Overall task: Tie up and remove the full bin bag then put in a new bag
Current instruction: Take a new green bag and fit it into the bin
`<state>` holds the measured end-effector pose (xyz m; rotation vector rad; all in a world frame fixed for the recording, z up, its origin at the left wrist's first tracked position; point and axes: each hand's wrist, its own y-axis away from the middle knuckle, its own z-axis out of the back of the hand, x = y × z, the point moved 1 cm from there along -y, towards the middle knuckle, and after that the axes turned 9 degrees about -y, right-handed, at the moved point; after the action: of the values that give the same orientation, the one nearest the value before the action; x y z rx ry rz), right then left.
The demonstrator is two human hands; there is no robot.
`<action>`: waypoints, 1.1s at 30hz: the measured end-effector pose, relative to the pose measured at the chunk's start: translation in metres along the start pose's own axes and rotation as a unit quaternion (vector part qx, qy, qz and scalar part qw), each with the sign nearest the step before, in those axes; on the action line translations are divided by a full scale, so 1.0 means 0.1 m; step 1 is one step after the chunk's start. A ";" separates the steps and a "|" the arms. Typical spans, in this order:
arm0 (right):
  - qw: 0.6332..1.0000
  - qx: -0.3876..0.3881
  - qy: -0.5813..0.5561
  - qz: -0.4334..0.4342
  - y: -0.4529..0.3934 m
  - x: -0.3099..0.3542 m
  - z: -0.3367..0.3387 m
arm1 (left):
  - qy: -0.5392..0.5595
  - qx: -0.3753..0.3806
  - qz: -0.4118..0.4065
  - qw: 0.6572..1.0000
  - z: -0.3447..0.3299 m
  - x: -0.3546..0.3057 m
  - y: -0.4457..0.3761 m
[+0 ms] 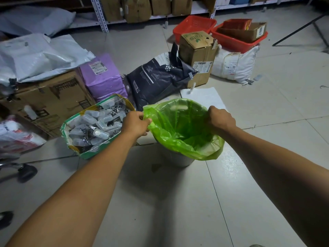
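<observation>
Your left hand (136, 123) and right hand (220, 118) each pinch the green bag (179, 132) mouth on opposite sides of the bin (176, 158), which stands directly below between them.

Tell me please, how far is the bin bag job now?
Nearly finished, it seems. A fresh green bag already lines the grey bin, looks empty, and its near edge is folded over the rim. No tied full bag is identifiable in view, so removal looks done. In hand: the left hand and right hand each grip the bag's edge. Left: seating those sides over the rim.
</observation>
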<state>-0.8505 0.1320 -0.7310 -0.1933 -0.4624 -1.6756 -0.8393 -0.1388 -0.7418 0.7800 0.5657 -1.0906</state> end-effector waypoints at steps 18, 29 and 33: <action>0.983 -0.002 -0.035 0.180 0.01 0.00 -0.12 | 0.200 0.072 0.088 0.973 0.03 0.03 0.04; 0.982 0.039 0.005 0.184 0.04 -0.14 -0.22 | -0.122 0.077 0.028 0.989 0.03 0.22 0.20; 0.981 0.045 -0.004 0.190 0.03 -0.14 -0.24 | -0.100 0.143 0.073 0.982 -0.02 0.17 0.28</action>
<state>-0.8416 0.1351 -0.7573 -0.2071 -0.4738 -1.2778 -0.8075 -0.1392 -0.7481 0.9323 0.1783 -1.1116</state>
